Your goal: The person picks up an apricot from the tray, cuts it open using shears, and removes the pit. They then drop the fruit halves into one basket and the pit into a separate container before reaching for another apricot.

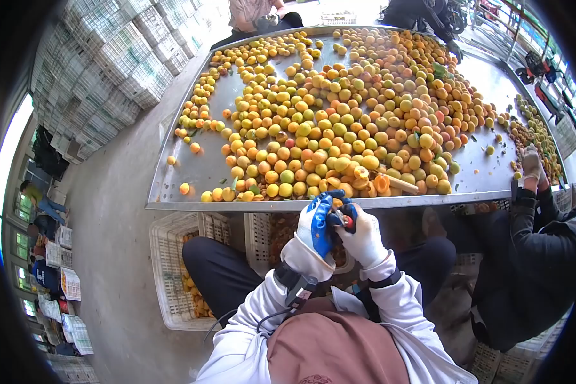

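Observation:
At the near edge of the metal table, my left hand [316,229] in a blue-and-white glove is closed on an apricot [336,203], which shows only in part between the fingers. My right hand [363,238], in a white glove, presses close beside it. It grips a small red-and-black tool [347,221], whose working end is hidden by the fingers. Just beyond my hands, split apricot halves [382,184] lie by a pale wooden stick [400,184]. Yellow and orange apricots [339,128] spread thickly over the table [192,168].
A white crate [163,281] with fruit stands at the left by my knee; another crate [257,237] sits under the table edge. To the right is a co-worker's gloved hand [531,161] among fruit. Another person [256,16] sits at the far side. Crates [102,70] are stacked at the left.

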Demonstrator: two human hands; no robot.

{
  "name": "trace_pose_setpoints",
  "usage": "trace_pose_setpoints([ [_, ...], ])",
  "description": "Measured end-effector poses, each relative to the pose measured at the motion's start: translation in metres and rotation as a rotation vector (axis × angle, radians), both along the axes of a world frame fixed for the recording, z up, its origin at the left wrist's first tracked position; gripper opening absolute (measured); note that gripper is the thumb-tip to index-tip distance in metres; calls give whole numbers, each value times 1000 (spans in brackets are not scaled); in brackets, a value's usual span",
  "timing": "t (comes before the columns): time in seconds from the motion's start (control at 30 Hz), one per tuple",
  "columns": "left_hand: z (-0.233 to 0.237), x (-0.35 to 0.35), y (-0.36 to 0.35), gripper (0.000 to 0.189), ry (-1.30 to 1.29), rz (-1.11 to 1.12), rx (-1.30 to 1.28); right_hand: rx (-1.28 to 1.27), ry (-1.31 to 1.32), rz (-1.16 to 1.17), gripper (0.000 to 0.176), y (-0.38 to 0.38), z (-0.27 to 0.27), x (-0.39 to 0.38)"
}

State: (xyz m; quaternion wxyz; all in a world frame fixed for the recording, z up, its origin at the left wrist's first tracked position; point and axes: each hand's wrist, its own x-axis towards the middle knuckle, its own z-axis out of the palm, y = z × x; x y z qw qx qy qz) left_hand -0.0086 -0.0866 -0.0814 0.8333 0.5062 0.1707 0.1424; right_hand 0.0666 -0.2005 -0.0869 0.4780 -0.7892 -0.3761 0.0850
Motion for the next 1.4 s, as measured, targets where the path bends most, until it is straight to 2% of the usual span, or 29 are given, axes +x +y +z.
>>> trace_pose_setpoints([
  [0.07, 10, 4, -1, 35, -106, 110, -351, 277, 149, 23, 20, -2, 6, -3],
  [0.17, -7, 16, 18, 31, -158, 169, -330, 227, 150, -61, 15, -11, -4, 5],
  [0.2, -11, 25, 32, 30, -151, 176, -345, 275, 198, -113, 12, -12, -3, 8],
  [0.23, -6, 31, 41, 28, -133, 213, -251, 351, 156, -157, 10, -13, 0, 11],
  [0.3, 0, 44, 59, 24, -150, 216, -18, 412, 144, -269, 10, -18, 2, 22],
  [0.33, 5, 51, 64, 22, -96, 209, 133, 377, 307, -316, 16, -26, 5, 26],
  [0.37, 6, 60, 67, 22, -110, 137, 270, 429, 291, -358, 18, -31, 0, 32],
  [0.43, 0, 89, 61, 29, -11, 62, 585, 568, 533, -475, 19, -38, 5, 36],
  [0.5, 7, 106, 42, 39, 130, 34, 1244, 692, 570, -499, 19, -41, 10, 40],
  [0.53, 13, 114, 33, 45, 124, 33, 1492, 736, 589, -491, 20, -43, 10, 43],
  [0.57, 18, 118, 22, 45, 257, -123, 1641, 781, 605, -481, 21, -44, 10, 45],
  [0.63, 14, 130, 8, 44, 312, -262, 1874, 765, 600, -500, 21, -47, 8, 48],
  [0.67, 11, 134, 2, 35, 274, -269, 1929, 746, 601, -514, 22, -48, 8, 49],
  [0.7, 9, 138, -1, 35, 269, -273, 1930, 747, 599, -518, 22, -49, 8, 50],
  [0.77, 5, 143, -5, 26, 265, -421, 2025, 728, 597, -525, 22, -49, 9, 51],
  [0.83, 1, 145, -5, 23, 285, -406, 2005, 731, 589, -530, 22, -49, 6, 52],
  [0.93, 9, 134, 8, 22, 62, -186, 1721, 727, 580, -528, 23, -50, 7, 53],
  [1.03, 26, 110, 41, 19, 91, 20, 1573, 712, 601, -542, 21, -48, 15, 50],
  [1.17, 45, 77, 86, 19, 162, 107, 1558, 660, 595, -563, 18, -43, 20, 51],
  [1.23, 48, 72, 84, 19, 118, 57, 1632, 678, 590, -568, 17, -38, 21, 51],
  [1.3, 44, 79, 62, 27, 13, -23, 1707, 695, 579, -571, 17, -35, 22, 52],
  [1.37, 37, 93, 37, 39, -68, -244, 1910, 722, 586, -567, 19, -34, 19, 54],
  [1.4, 48, 98, 20, 41, 0, -435, 2092, 719, 580, -567, 19, -34, 15, 56],
])
